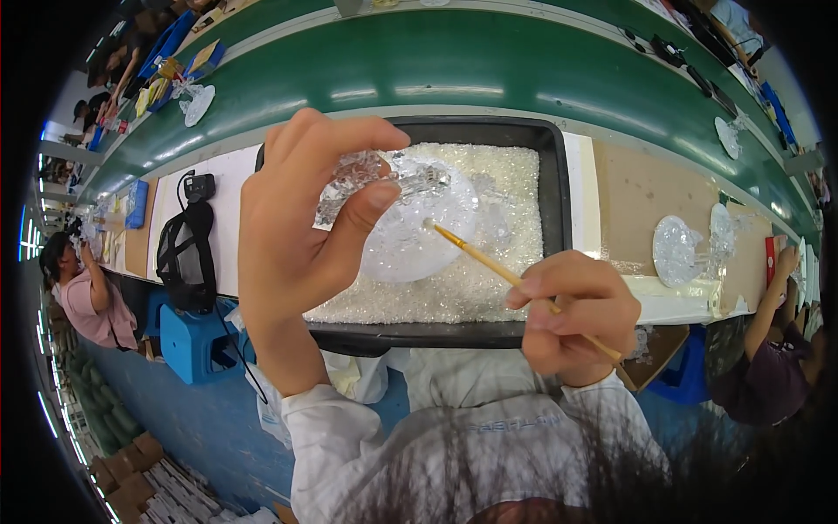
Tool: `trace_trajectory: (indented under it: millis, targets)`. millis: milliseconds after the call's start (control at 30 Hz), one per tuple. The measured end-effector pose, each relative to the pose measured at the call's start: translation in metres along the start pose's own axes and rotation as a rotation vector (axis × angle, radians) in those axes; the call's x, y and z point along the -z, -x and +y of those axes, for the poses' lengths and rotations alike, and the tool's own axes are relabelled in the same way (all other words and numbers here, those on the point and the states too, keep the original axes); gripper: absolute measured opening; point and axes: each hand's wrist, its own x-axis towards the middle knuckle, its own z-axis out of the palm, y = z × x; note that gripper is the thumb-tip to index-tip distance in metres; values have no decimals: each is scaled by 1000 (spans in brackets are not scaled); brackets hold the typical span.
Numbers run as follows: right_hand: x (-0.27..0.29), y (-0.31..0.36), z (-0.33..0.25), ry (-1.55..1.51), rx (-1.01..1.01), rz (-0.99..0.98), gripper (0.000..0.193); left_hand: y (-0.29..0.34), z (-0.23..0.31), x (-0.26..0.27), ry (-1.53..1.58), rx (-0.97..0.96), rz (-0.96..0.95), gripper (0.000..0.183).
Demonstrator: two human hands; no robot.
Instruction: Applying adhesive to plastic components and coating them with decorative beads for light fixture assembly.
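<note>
My left hand (305,201) is closed round the upper part of a clear, glittery ornament with a wide round disc (410,244) at one end. The ornament is tilted above a black tray (563,201) that holds pale, sparkling granules (515,279). In my right hand (580,314) is a thin paintbrush (489,265) with a light wooden handle, pinched between the fingers. Its tip touches or hovers just over the disc; I cannot tell which. My left fingers hide part of the ornament's clear upper piece.
Clear disc-based ornaments (676,251) stand on the board to the right. A black mesh cap (185,253) lies left of the tray. Beyond the tray runs a green conveyor belt (393,65). A blue stool (192,341) is at lower left. People work at both sides.
</note>
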Motion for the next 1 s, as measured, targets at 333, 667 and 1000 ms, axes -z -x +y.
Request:
trace_trajectory:
  millis: [333, 667, 1000]
  targets:
    - [0, 0, -3, -56, 18, -50, 17, -2, 5, -6, 9, 33, 41, 26]
    - [-6, -3, -4, 87, 118, -157, 17, 1, 3, 0, -60, -66, -56, 26]
    - [12, -15, -15, -362, -130, 426, 26, 13, 9, 2, -124, -208, 17, 28]
